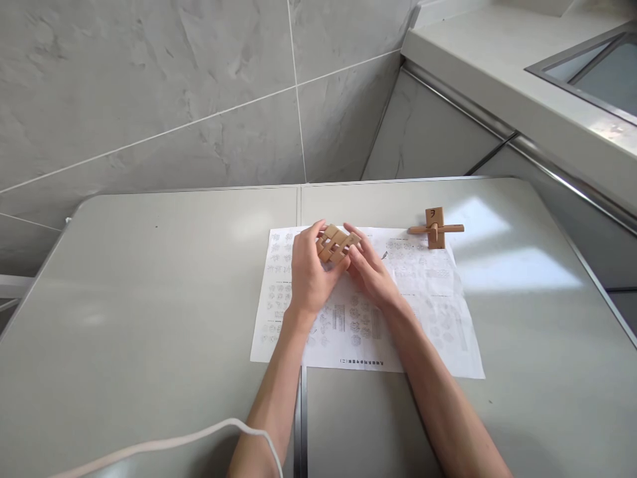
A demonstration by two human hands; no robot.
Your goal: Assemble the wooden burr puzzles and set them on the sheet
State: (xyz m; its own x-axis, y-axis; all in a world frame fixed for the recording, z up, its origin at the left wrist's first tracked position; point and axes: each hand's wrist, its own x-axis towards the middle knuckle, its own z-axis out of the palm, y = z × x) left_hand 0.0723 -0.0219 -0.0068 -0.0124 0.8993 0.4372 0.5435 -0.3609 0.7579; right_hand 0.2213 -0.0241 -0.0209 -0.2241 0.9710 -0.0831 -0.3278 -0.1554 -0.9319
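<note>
Between my two hands is a wooden interlocking puzzle (334,243), a lattice of crossed light-brown bars with gaps between them. My left hand (309,271) grips its left side, thumb along the near edge and fingers behind. On the right side my right hand (371,269) holds it too, with the thumb on the near corner. The fingertips at the back are partly hidden. Beneath the hands lies a printed instruction sheet (318,355) with rows of small diagrams. A second wooden puzzle (434,229), cross-shaped with a marked flat piece, rests at the sheet's upper right corner.
The pale folding table (149,299) has a seam down its middle. A white cable (184,440) crosses the lower left, over my left forearm. Grey tiled wall (199,79) stands behind the table, and a white counter (478,53) runs along the right.
</note>
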